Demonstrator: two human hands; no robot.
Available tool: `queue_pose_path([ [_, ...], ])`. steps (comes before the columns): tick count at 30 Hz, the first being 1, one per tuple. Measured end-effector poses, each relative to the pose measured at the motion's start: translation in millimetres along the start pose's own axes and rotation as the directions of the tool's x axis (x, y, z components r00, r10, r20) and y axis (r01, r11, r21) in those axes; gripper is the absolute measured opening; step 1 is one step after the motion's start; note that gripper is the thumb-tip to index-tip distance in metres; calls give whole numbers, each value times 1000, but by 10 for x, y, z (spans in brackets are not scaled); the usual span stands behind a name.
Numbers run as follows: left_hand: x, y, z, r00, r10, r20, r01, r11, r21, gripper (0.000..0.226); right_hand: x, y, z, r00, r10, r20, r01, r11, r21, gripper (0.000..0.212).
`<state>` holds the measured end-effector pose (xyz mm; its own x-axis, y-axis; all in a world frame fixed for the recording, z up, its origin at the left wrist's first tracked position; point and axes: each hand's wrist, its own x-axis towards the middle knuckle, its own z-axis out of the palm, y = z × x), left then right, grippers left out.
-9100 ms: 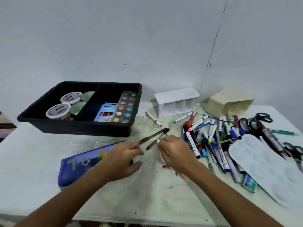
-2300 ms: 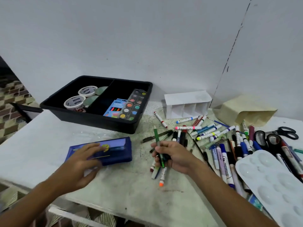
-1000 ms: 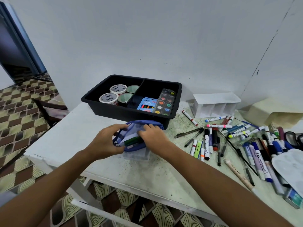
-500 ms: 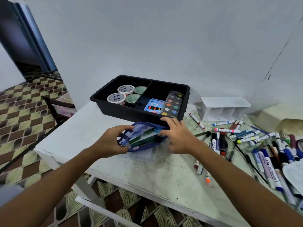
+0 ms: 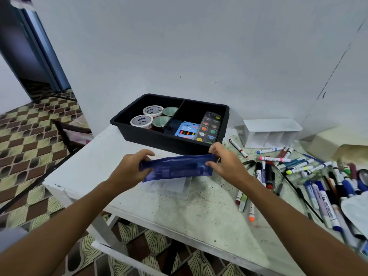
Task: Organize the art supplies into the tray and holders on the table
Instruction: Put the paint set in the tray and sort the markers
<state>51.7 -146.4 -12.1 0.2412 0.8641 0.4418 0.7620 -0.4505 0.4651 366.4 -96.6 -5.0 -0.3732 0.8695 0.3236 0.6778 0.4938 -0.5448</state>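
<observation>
Item: blue pencil pouch [image 5: 177, 168], held lengthwise just above the white worktop [image 5: 83, 166], directly in front of the black tray [image 5: 159, 139]. Left hand [image 5: 129, 170]: grip clamped on the pouch's left end, fingers curled over the top edge. Right hand [image 5: 227, 166]: grip clamped on the pouch's right end, thumb and fingers pinching the fabric. Dark pen shapes show through the pouch wall; the blur hides their count. Beneath the pouch, a clear plastic box [image 5: 175, 186] rests on the worktop. Black tray, two compartments: left compartment holds rolls of tape [image 5: 153, 116], two of them marked "Ninso"; right compartment holds a blue neon marker pack [image 5: 186, 130] and a watercolour palette [image 5: 209, 127] leaning along the right wall. White three-slot holder [image 5: 268, 132], lying on its side to the right of the tray, its openings facing the camera. Cream container [image 5: 334, 142], tipped over, at far right against the wall. Loose markers and pens [image 5: 294, 168], scattered in a heap across the right part of the worktop; a smaller cluster [image 5: 245, 200] lies nearer the front edge, one with an orange tip. White mixing palette [image 5: 356, 208], partly visible at the right edge, lying over some markers.
</observation>
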Motion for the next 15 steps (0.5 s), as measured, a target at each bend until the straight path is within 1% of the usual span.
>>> queue_pose_path([
  [1, 8, -6, 1, 999, 12, -31, -12, 1000, 21, 31, -9, 10, -7, 1000, 15, -22, -15, 1000, 2, 28],
  [3, 29, 16, 14, 996, 47, -70, -42, 997, 65, 22, -16, 29, 1, 997, -19, -80, 11, 996, -90, 24],
  [5, 53, 59, 44, 992, 79, -101, -70, 993, 98, 19, -33, 34, 19, 989, -73, -128, 50, 983, -176, 13],
  [7, 66, 63, 85, 989, 102, -108, -87, 988, 131, 19, -65, 46, 48, 974, -147, -170, 102, 963, -251, 13],
  [8, 57, 37, 112, 985, 136, -109, -118, 980, 160, 17, -92, 58, 67, 964, -196, -177, 140, 947, -290, 12],
  [9, 34, 14, 135, 979, 182, -98, -160, 968, 193, 10, -130, 75, 87, 955, -247, -166, 183, 928, -326, 8],
  [10, -8, -18, 165, 970, 230, -80, -208, 952, 223, 9, -178, 100, 120, 947, -290, -138, 227, 908, -353, 4],
  [12, -116, -77, 233, 947, 320, -17, -305, 919, 249, 35, -282, 170, 200, 943, -330, -42, 293, 883, -367, 6],
  [13, -170, -89, 256, 937, 348, 14, -340, 905, 256, 48, -331, 194, 239, 944, -330, 5, 309, 881, -357, 11],
  [14, -214, -111, 281, 928, 370, 38, -367, 892, 265, 56, -370, 213, 271, 944, -327, 40, 320, 880, -351, 16],
  [15, -251, -115, 287, 926, 371, 65, -374, 889, 264, 60, -397, 219, 286, 945, -323, 60, 323, 881, -346, 19],
])
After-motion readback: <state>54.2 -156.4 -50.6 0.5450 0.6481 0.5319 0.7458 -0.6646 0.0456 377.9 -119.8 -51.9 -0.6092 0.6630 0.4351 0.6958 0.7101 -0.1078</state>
